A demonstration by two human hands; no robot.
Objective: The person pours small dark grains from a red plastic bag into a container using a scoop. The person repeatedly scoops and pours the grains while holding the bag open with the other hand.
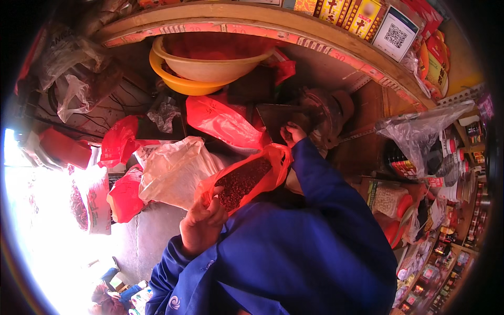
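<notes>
My left hand grips the near left rim of a red plastic bag. The bag hangs wide-mouthed before my chest, partly filled with dark red, coarse grains or flakes, perhaps a dried spice. Beyond the bag's right end, my right hand has its fingers curled at the edge of a dark metal tray or chute. Something brownish shows at its fingers, too dark to make out. Beside the tray stands a dusty, rounded machine part.
Basins, one pale and one yellow, sit beneath a wooden shelf. Left of the bag are a pale sack and red bags. Bottles and jars line the right. People appear at lower left.
</notes>
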